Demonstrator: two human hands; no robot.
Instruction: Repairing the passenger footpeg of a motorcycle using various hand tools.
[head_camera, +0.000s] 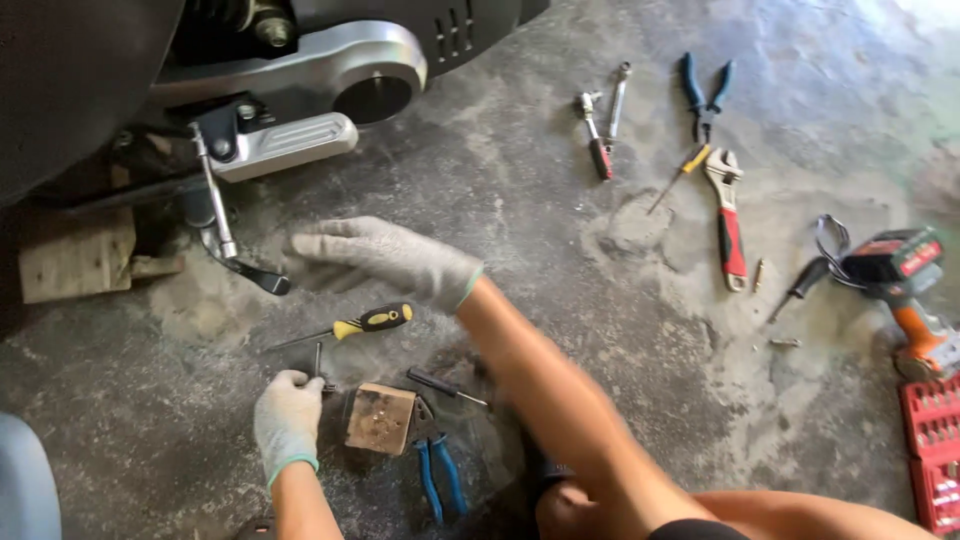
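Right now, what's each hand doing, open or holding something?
Left hand: closed on a thin dark metal tool, its kind unclear.
Right hand: open, fingers stretched out toward the kickstand lever, holding nothing.

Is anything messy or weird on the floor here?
Yes, tools lie scattered on the concrete floor instead of in a box: blue pliers, a red-handled wrench and a power drill far right. The right hand reaches left above a yellow screwdriver; the left hand grips a small dark tool. Nothing looks broken.

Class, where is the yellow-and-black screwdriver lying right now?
The yellow-and-black screwdriver lies on the concrete floor, between the right hand above and the left hand below.
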